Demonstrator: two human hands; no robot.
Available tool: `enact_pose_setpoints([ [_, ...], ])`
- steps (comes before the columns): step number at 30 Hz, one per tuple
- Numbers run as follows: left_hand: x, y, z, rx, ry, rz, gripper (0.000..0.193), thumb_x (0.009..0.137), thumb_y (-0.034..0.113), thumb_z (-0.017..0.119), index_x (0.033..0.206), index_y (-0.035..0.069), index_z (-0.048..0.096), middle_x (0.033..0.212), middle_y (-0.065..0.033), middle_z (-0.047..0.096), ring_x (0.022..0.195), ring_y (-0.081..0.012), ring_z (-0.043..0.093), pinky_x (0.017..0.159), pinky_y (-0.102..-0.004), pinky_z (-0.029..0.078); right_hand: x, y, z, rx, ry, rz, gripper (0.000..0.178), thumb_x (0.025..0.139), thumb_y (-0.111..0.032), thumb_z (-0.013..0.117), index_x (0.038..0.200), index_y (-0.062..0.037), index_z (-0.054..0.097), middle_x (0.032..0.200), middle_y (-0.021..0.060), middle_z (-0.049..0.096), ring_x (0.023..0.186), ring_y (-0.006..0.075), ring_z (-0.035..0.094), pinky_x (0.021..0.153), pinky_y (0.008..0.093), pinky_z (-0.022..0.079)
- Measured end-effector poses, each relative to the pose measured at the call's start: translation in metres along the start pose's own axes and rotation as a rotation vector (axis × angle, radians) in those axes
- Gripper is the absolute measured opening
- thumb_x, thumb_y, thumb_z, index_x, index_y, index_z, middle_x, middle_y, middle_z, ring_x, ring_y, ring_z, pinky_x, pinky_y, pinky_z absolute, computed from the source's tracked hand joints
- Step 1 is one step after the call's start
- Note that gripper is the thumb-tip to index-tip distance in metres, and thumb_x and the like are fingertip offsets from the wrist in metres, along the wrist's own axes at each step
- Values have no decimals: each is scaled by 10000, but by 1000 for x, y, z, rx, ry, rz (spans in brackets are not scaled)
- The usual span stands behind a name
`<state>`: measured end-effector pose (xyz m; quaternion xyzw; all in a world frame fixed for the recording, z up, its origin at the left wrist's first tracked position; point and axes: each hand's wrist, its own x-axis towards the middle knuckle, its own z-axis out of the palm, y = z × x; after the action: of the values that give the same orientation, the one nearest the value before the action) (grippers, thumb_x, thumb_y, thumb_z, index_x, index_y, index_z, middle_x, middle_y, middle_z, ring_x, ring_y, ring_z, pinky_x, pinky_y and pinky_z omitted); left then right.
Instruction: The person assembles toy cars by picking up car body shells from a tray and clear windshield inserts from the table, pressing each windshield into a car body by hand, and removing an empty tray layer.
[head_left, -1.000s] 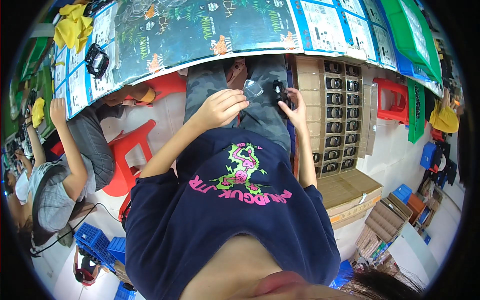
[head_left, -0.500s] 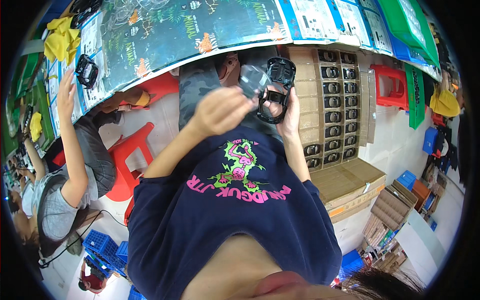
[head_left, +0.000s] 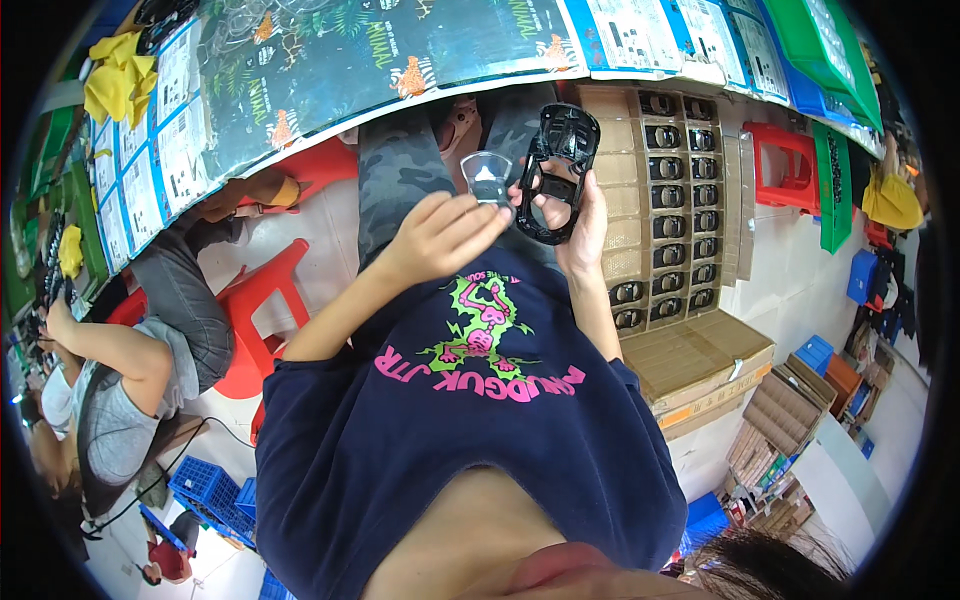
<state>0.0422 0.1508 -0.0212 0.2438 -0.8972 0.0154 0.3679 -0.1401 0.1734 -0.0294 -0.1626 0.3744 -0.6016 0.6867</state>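
In front of my lap, my left hand [head_left: 438,238] pinches a thin clear plastic piece [head_left: 487,172], shaped like a small window, between thumb and fingertips. My right hand [head_left: 583,228] grips a glossy black toy car body [head_left: 570,132] from its right side. Through the openings in the body, fingers of that hand show. The clear piece is held just left of the car body, with its lower edge hidden by my fingers.
On the right stands a divided cardboard tray [head_left: 612,185] with several rows of black car bodies [head_left: 667,196]. A closed carton [head_left: 700,365] lies nearer. The covered worktable [head_left: 330,70] runs along the far side. A co-worker [head_left: 120,400] sits at left beside a red stool [head_left: 262,310].
The clear piece has moved slightly left and down, apart from the car body, which is now more upright. The co-worker's arm has drawn back, and the black part at the table's left edge is gone.
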Motion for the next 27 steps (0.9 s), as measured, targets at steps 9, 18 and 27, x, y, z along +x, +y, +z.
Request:
enact_pose_setpoints([
  [9,20,14,6,-177,89,85,247,635,110,633,880,86,652,819,-18,599,791,-160,579,617,-253,427,-9,3,13,-81,32,18,578,906,-436,184,1094,32,467,1028,209,549,799,251,586,708,343,491],
  [18,24,22,-1,-104,60,-81,258,613,151,688,863,91,666,753,5,573,804,-164,570,661,-292,403,-9,0,12,-76,22,-22,528,909,-399,197,1083,20,467,1046,230,537,871,254,575,783,349,470],
  [27,33,16,-13,-239,-265,-269,615,695,447,599,1160,57,503,1236,-124,385,1148,-287,323,935,-404,236,-17,-5,29,-95,18,-43,448,931,-398,289,1119,-17,430,1114,159,509,1005,242,527,854,351,441],
])
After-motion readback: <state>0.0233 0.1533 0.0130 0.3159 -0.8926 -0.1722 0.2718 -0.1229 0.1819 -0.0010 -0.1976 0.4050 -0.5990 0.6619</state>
